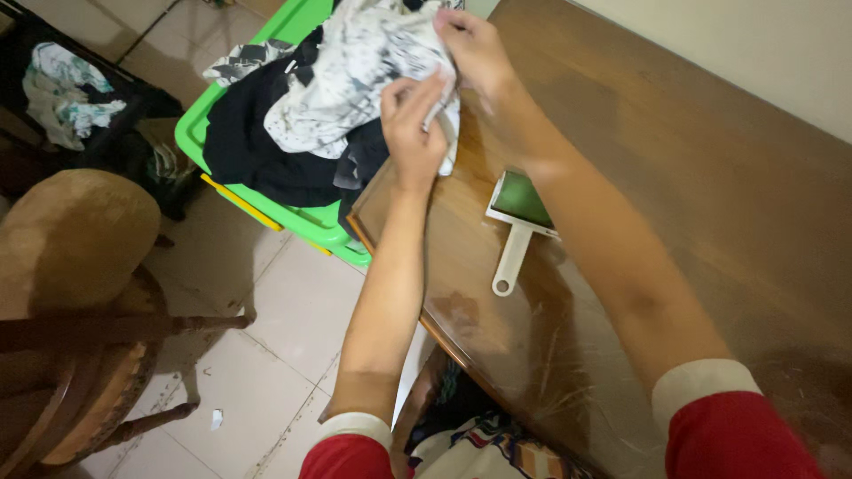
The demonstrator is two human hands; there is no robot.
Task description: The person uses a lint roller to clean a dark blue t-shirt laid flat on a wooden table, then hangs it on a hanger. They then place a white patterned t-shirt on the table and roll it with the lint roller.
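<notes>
Gripping a soft, crumpled white cloth with dark speckled print (355, 75), the left hand (413, 133) and right hand (475, 53) both have their fingers closed on its edge, where it bunches above the worktop (710, 204) corner; no long axis can be told from the rumpled heap. Left of the fingers it drapes over black garments (257, 146) in a green plastic bin (311, 223). Below the fingers lies a lint brush (517, 222), green pad, pale handle pointing toward the person.
</notes>
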